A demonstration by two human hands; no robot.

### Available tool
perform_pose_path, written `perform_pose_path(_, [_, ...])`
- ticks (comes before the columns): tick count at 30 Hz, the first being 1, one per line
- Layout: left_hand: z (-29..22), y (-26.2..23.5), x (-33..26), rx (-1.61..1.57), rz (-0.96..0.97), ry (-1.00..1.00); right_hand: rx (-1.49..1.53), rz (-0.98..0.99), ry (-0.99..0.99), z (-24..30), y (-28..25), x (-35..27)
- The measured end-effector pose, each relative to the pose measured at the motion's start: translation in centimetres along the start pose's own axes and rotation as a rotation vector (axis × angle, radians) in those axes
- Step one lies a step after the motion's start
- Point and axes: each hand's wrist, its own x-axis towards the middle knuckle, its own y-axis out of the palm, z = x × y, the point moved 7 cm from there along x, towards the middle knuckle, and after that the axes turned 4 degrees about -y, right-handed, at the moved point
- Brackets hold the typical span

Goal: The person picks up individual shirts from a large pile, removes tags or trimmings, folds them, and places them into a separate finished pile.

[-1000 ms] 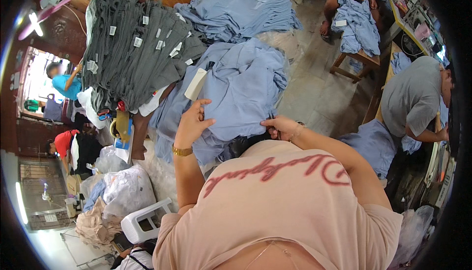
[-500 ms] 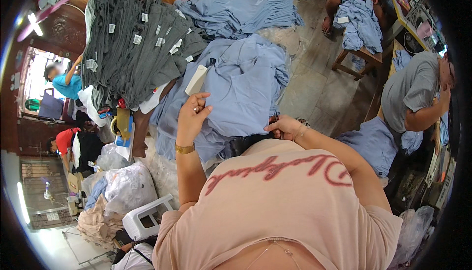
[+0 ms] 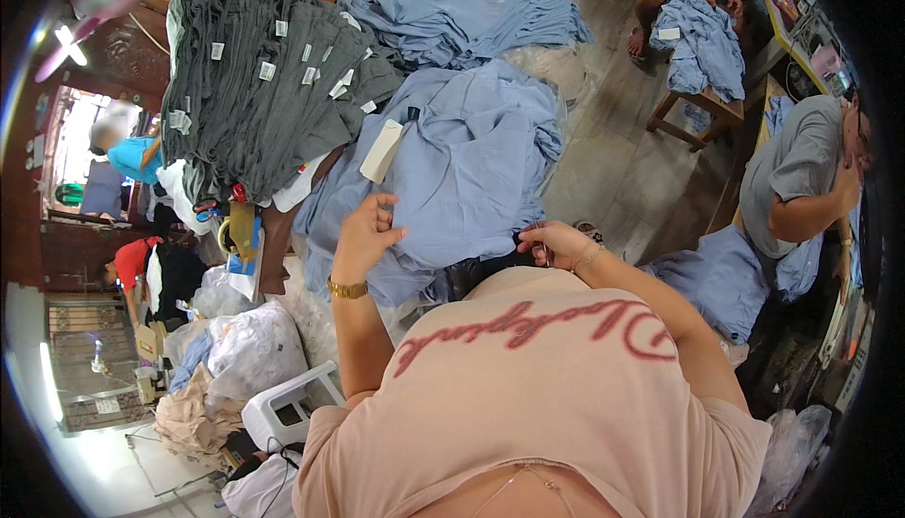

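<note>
In front of me a light blue garment (image 3: 471, 174) lies spread on top of a heap of blue cloth. A blank-looking cream tag (image 3: 382, 152) rests on its left part, beside a small dark label (image 3: 413, 115). My left hand (image 3: 363, 240) is just below the tag at the garment's left side, fingers curved and thumb apart, with nothing seen in it. At the garment's near right corner, my right hand (image 3: 560, 246) is closed around a small dark thing (image 3: 518, 238), mostly hidden by the fingers; its kind cannot be made out.
A tall stack of dark grey garments (image 3: 273, 84) with white tags stands left, another blue pile (image 3: 471, 4) behind. A white plastic stool (image 3: 283, 395) and stuffed clear bags (image 3: 255, 348) are at lower left. People work at right, one beside a wooden stool (image 3: 693, 117) bearing blue cloth.
My left hand has drawn slightly down and away from the tag, which now lies flat apart from the fingers. The right hand has barely moved.
</note>
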Motion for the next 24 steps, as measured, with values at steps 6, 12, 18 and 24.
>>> perform_pose_path(6, [0.0,0.1,-0.8,-0.048,0.070,-0.018,0.365,0.039,-0.152,0.3,-4.9,-1.5])
perform_pose_path(12, [-0.4,0.1,-0.6,-0.021,0.104,0.014,0.398,-0.144,-0.273,-0.9,-12.0,-3.0])
perform_pose_path(18, [-0.1,-0.4,-0.5,0.090,0.081,0.007,0.045,-0.424,-0.329,-4.6,-18.7,-3.6])
perform_pose_path(24, [-1.9,-1.2,-0.6,-0.001,0.069,0.095,-1.516,-0.482,-0.076,-13.0,-30.9,-2.7])
